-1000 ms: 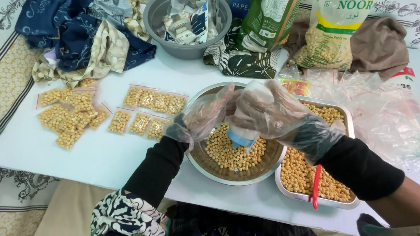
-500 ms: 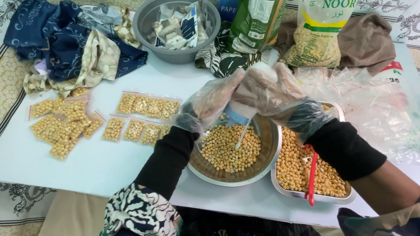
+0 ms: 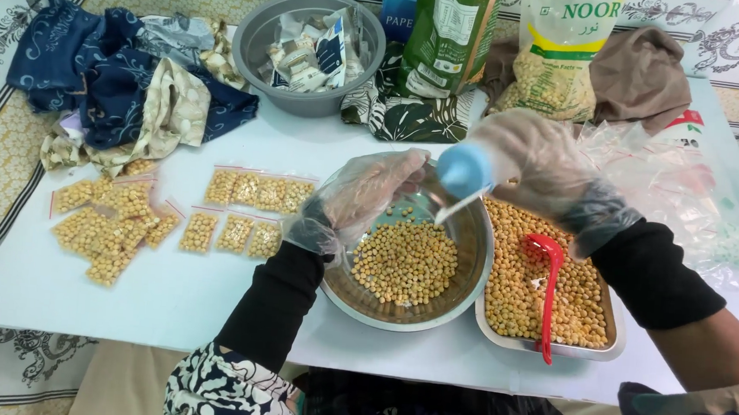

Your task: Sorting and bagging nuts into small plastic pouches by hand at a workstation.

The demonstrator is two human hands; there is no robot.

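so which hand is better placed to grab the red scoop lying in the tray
Right. The right hand hovers just above the tray, close to the red scoop, though it holds a blue cup. The left hand is over the round bowl, farther away.

Both hands wear thin clear gloves over black sleeves. The right hand (image 3: 539, 163) grips a blue scoop (image 3: 465, 171) tilted above the round metal bowl (image 3: 468, 279) of yellow beans. The left hand (image 3: 363, 194) pinches a small clear bag (image 3: 410, 203) just beside the scoop's lip. A red spoon (image 3: 548, 285) lies in the bean-filled tray (image 3: 612, 333) alongside.
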